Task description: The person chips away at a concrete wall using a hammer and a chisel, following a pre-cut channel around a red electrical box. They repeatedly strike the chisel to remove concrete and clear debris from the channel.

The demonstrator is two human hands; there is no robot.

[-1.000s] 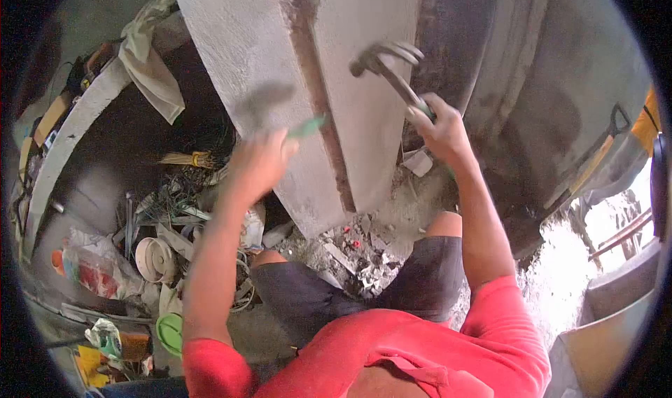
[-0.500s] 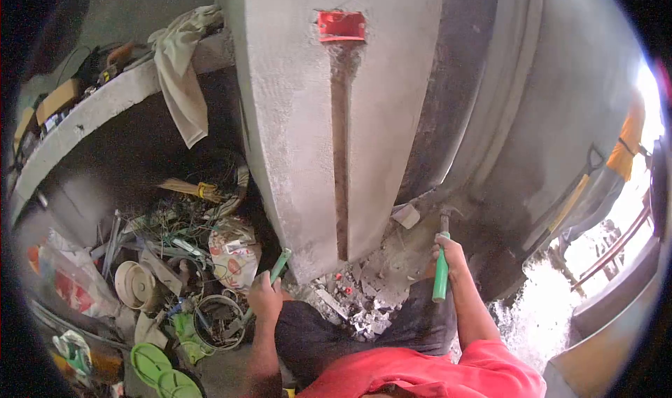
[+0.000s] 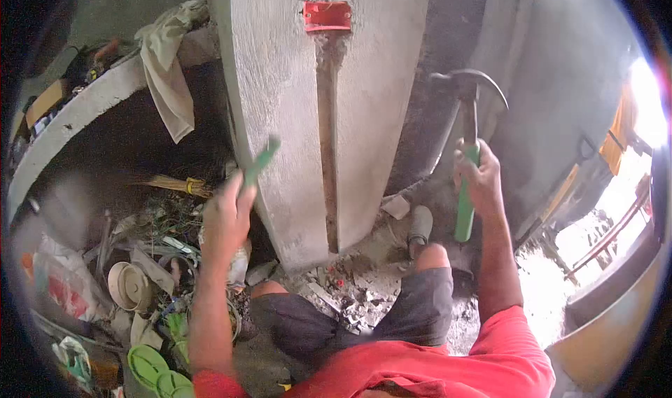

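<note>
My right hand [image 3: 479, 170] is wrapped round the green grip of a claw hammer [image 3: 470, 128], raised to the right of the pillar with its metal head up. My left hand [image 3: 225, 219] is closed round a green bar that looks like a chisel [image 3: 262, 161]. Its upper end shows in front of the pillar's left edge, while its lower end is hidden by the hand. Between both hands stands the grey plastered pillar [image 3: 280, 118], cut by a narrow vertical groove [image 3: 327, 153]. A red electrical box [image 3: 327, 16] is set in at the groove's top. Neither tool visibly touches the pillar.
Broken rubble [image 3: 357, 296] lies at the pillar's foot, between my knees. On the left are a straw broom [image 3: 171, 183], a round beige pot [image 3: 129, 286] and green slippers [image 3: 148, 367]. A cloth [image 3: 166, 83] hangs over a concrete ledge [image 3: 105, 93]. A shovel [image 3: 563, 191] leans at right.
Both hands have risen: the right lifts the hammer up from low beside the pillar, and the left brings the chisel up and leftward. My view has shifted slightly.
</note>
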